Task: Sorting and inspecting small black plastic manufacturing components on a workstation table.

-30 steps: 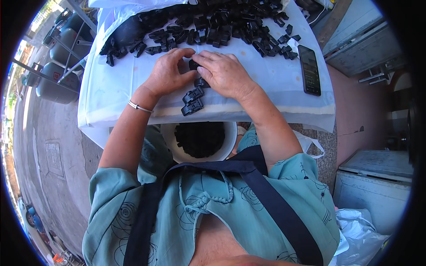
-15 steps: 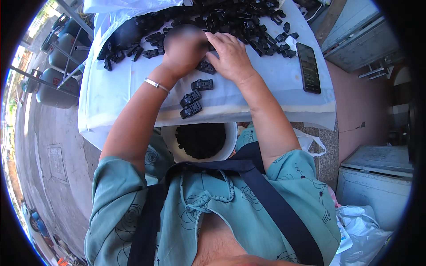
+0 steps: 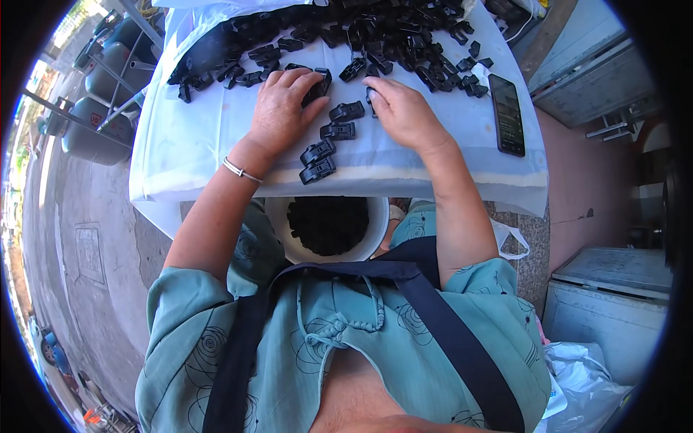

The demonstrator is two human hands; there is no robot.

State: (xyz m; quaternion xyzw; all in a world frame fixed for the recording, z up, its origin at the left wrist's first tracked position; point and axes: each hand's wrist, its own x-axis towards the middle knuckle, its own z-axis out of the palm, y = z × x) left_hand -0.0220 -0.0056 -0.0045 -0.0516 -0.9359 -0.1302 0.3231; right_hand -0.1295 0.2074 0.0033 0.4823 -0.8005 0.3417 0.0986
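Small black moulded plastic parts lie in a large heap [image 3: 361, 32] at the far side of the cloth-covered table. My left hand [image 3: 284, 108] is closed over a black plastic part [image 3: 317, 88] at the near edge of the heap, its fingers hiding much of it. To its right, my right hand [image 3: 408, 115] pinches another black plastic part [image 3: 370, 101], mostly covered by the fingers. Between and below the hands, several like parts run in a slanting line toward me, from an upper part [image 3: 346, 110] to the nearest part [image 3: 317, 170].
A white bucket [image 3: 377, 229] holding many black pieces stands below the table's near edge. On the right of the white table cover [image 3: 447, 173] lies a dark phone [image 3: 507, 115]. Grey canisters [image 3: 94, 133] stand left, a metal cabinet [image 3: 606, 310] right, beside a plastic bag [image 3: 585, 375].
My hands were close together at the heap; now they are apart, both nearer to me, the right one further right. The line of parts shows more pieces between the hands.
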